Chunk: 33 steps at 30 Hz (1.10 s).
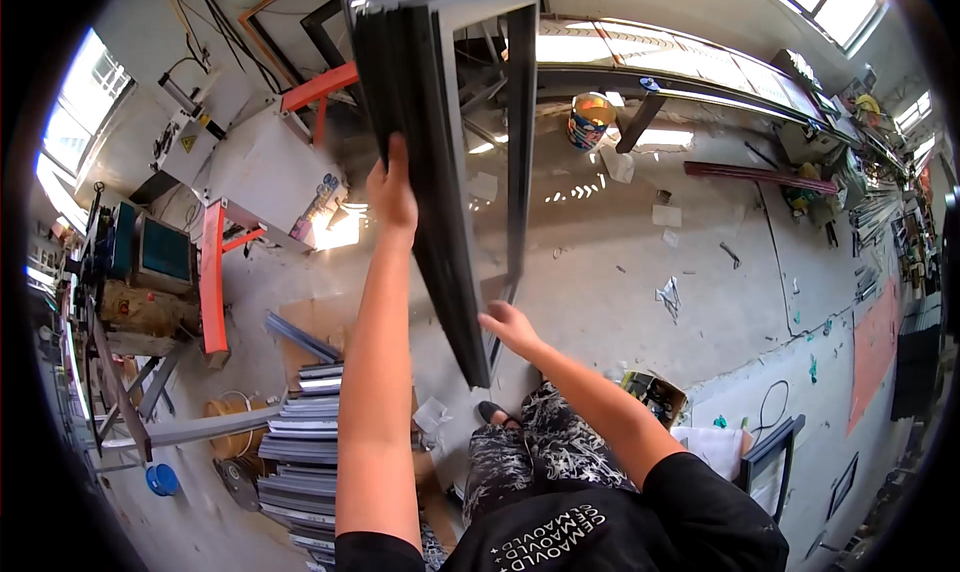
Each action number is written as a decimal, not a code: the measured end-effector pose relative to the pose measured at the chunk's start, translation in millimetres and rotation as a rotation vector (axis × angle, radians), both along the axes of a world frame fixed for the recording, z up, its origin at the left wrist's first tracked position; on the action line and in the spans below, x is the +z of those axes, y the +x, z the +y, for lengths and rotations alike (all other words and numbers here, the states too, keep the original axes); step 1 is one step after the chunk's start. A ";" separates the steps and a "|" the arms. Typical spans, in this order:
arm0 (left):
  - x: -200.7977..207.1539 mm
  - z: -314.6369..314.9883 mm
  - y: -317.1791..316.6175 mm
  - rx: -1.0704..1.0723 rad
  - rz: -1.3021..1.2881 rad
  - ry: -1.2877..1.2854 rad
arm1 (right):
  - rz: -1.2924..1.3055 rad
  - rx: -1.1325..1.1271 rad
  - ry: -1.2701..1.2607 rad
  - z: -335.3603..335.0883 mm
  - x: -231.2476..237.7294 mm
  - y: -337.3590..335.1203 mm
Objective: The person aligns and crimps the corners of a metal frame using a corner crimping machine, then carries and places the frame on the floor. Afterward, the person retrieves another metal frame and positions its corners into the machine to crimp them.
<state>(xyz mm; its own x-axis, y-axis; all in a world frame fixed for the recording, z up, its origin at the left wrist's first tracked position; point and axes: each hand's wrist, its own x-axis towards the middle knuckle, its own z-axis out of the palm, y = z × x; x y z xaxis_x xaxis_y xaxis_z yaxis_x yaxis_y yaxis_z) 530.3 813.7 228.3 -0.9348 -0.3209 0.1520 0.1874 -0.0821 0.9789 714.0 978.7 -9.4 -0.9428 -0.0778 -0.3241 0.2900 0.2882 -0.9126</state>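
Observation:
A tall dark grey window frame [425, 172] stands tilted in front of me, its near lower corner toward my legs. It is a rectangular frame with an open middle, and the floor shows through it. My left hand [393, 197] is closed around its thick left side, about halfway up; some fingers are hidden behind the profile. Lower down, my right hand [510, 327] is closed at the frame's near end, with the fingertips partly hidden by the edge.
Grey metal profiles [315, 452] lie stacked on the left. A long workbench [690, 82] spans the back, with a bucket [590, 122] near its leg. Left stand a white machine [265, 177] and orange supports [214, 282]. A box [655, 397] and small frame [775, 462] are right.

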 end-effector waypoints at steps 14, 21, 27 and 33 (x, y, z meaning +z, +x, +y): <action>-58.2 -71.5 67.2 0.082 -0.159 -0.034 | 0.054 -0.325 0.463 252.1 49.2 -191.0; -91.5 -90.8 85.3 0.314 -0.242 0.158 | 0.145 -0.671 0.274 248.2 22.0 -248.3; -86.5 -65.4 103.5 0.311 -0.158 0.274 | 0.163 -0.746 0.226 242.4 -14.4 -247.6; -159.6 -77.7 105.9 0.463 -0.209 0.354 | 0.045 -0.671 0.168 219.7 -57.2 -267.3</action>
